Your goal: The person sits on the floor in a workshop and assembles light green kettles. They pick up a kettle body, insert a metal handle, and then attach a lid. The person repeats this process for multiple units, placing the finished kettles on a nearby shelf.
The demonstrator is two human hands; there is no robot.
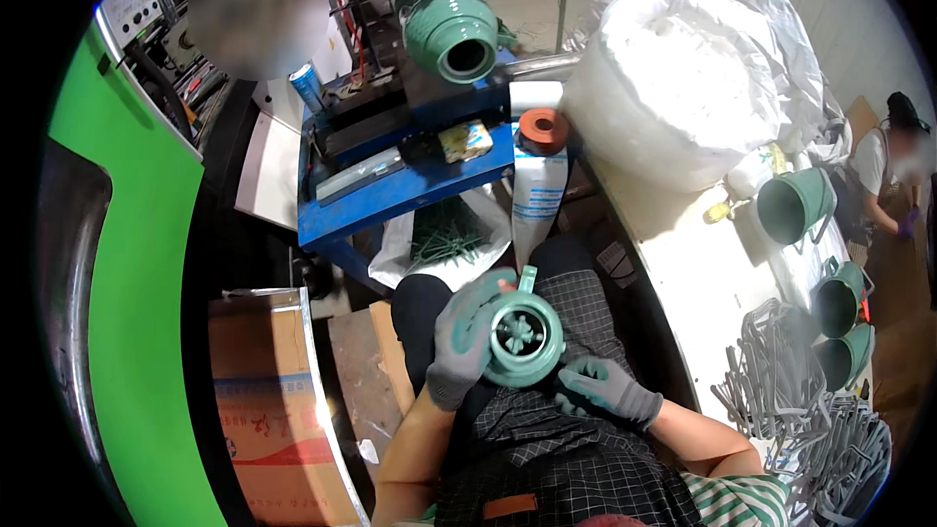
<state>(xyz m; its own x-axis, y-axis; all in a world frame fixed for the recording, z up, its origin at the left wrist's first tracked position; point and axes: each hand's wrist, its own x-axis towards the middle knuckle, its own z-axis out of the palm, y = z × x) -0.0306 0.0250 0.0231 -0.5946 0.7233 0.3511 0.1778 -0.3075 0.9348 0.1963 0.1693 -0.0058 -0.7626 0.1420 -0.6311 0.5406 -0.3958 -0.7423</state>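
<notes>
My left hand (464, 337), in a grey glove, grips a round green plastic part (527, 337) with a ribbed centre and a small lug on top, held over my lap. My right hand (607, 390), also gloved, rests just right of and below the part, its fingertips touching the rim. I sit wearing a dark checked apron.
A blue cart (390, 200) with a green pot-shaped piece (454, 34) stands ahead. A white table (703, 273) at right carries green buckets (795, 205), grey wire handles (781, 381) and a big white bag (683, 78). A cardboard box (268, 400) sits at left beside a green machine panel (132, 263). Another person (893, 185) works at far right.
</notes>
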